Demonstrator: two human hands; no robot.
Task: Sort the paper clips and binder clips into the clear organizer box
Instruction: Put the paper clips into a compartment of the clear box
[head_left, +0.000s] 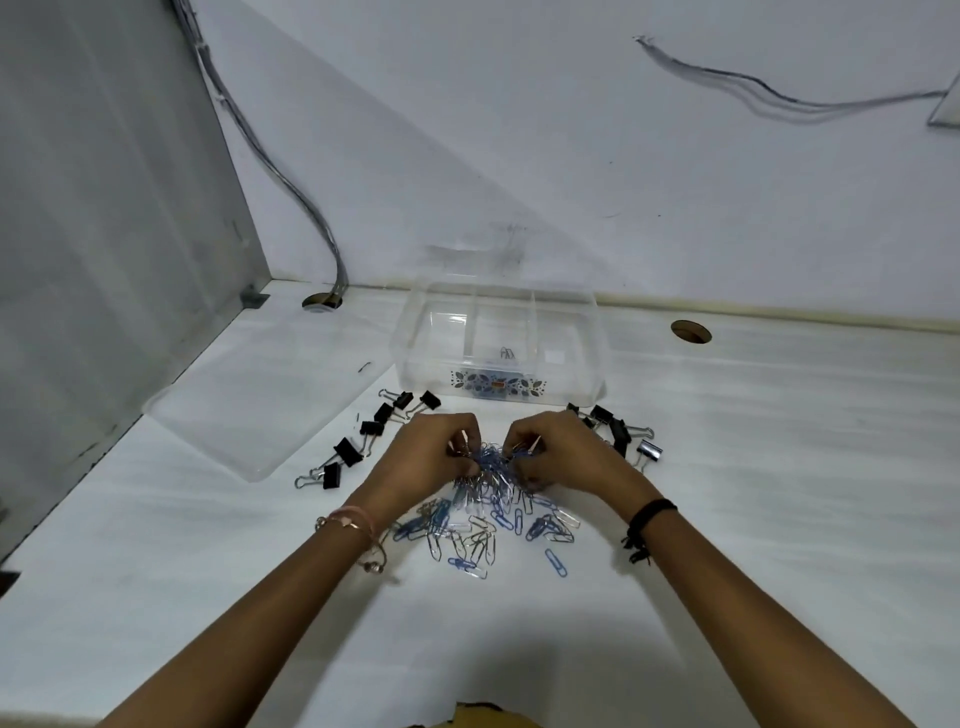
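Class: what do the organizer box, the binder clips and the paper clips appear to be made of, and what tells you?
Organizer box: clear glossy plastic, probably; the desk shows through its walls.
Binder clips: matte black bodies with shiny wire handles, likely metal.
Paper clips: thin bent wire, some blue, apparently coated, others bare silvery.

Paper clips (488, 519): blue, silver and white, mixed in one heap.
Binder clips (347, 451): black bodies, silver wire handles.
Single binder clip (649, 449): shiny silver body, on the right.
Organizer box (571, 374): clear plastic; floral band of blue-grey leaves with one orange spot on the front wall.
Lid (249, 415): clear, unpatterned.
Desk (779, 467): white.
Wall (519, 130): white, with dark scuff marks.
Left wrist bangles (353, 519): pink and gold.
Right wrist band (649, 512): black.
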